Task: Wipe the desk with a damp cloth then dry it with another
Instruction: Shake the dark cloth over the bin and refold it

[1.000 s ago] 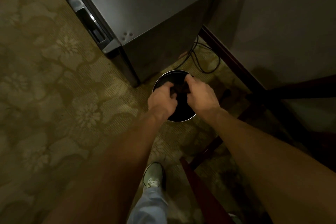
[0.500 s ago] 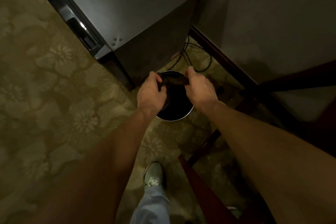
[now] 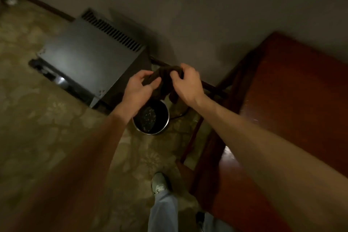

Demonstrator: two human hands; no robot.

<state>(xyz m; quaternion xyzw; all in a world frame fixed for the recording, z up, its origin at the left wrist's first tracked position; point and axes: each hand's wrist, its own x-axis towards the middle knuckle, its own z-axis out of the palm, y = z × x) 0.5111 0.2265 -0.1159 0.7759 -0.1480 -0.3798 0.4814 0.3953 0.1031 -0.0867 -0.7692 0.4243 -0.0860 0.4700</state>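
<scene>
A dark brown cloth (image 3: 164, 81) hangs bunched between both my hands, above a round metal-rimmed bucket (image 3: 165, 125) that stands on the carpet. My left hand (image 3: 138, 88) grips the cloth's left end with curled fingers. My right hand (image 3: 185, 83) grips its right end, fingers curled over the top. The cloth's lower part dangles toward the bucket. The reddish-brown wooden desk (image 3: 293, 88) fills the right side, against the wall.
A dark grey box-shaped appliance (image 3: 88, 60) with a vent slot stands on the patterned carpet (image 3: 47, 128) left of the bucket. Cables lie by the desk leg (image 3: 193, 137). My shoe (image 3: 160, 184) and trouser leg are below.
Both hands have lifted the cloth up out of the bucket. The view has risen and swung right, bringing the desk top into sight.
</scene>
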